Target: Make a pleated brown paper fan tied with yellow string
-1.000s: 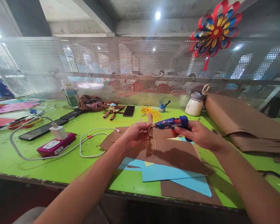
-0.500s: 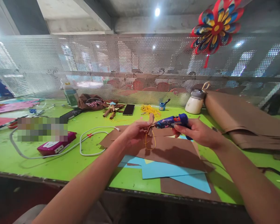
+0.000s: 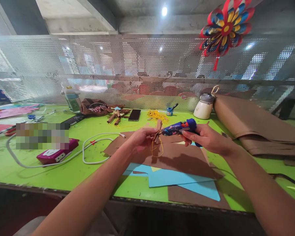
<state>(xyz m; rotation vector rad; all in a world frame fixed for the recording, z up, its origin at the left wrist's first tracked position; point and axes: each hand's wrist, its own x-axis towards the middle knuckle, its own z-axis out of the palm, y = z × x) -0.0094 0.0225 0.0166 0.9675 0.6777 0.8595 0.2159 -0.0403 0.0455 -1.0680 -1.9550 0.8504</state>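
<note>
Glue gun [image 3: 179, 128]: in right hand [image 3: 206, 137], fingers wrapped firmly round the handle; nozzle at the paper piece, contact or near-contact unclear.
Paper piece [image 3: 159, 125]: folded, brown, pinched in left hand [image 3: 142, 137], fingertips together on it; held above the brown sheet [image 3: 179, 159].
Yellow thread [image 3: 157, 156]: loop hanging below the piece, as a second ago.
Change: piece now leans slightly, top toward the gun; both grips unchanged.
Reading: same glue-gun step continuing, I judge; no release or fresh pick-up. Bead of glue not discernible.
</note>
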